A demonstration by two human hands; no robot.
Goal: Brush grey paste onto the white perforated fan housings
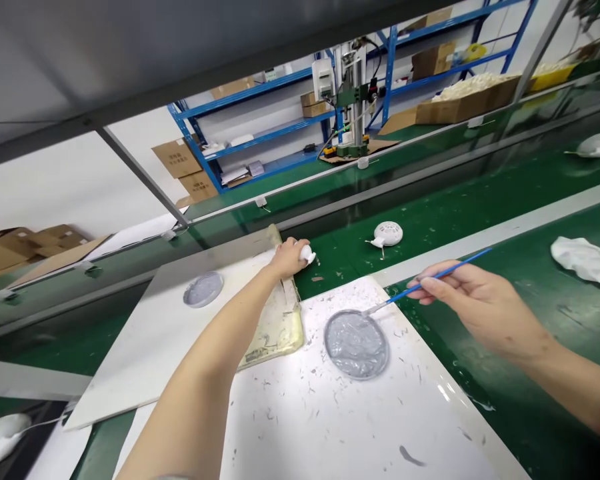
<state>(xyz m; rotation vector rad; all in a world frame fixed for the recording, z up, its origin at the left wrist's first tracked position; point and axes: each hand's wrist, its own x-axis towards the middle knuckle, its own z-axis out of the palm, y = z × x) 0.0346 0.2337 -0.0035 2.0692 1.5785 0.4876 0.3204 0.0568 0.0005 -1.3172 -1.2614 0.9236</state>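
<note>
1. Two hands in use near the centre of the frame, with brushwork in hand (a judgement from the pose): brush tip at the upper-right rim of a round dish (357, 345) of grey paste, lower centre.
2. Right hand (485, 303), right of centre: fingers pinched together on a slim blue brush (447, 271), slanting down-left to the paste.
3. Left hand (289, 257), centre: fingers curled and closed on a small white part (307, 255), just above the yellow-edged board (293, 327); full contact partly hidden.
4. Calling, by judgement, for a light pinch and a steady brush angle, with the white part kept clear of stray smears.
5. Paste: glossy, wrinkled, slate-grey; scattered grey flecks on the white sheet (300, 413) around the dish.
6. Farther off: a second grey dish (203, 289) at left of centre, a round vented white piece (389, 233) upper right of centre, and a crumpled white cloth (583, 261) at far right.
</note>
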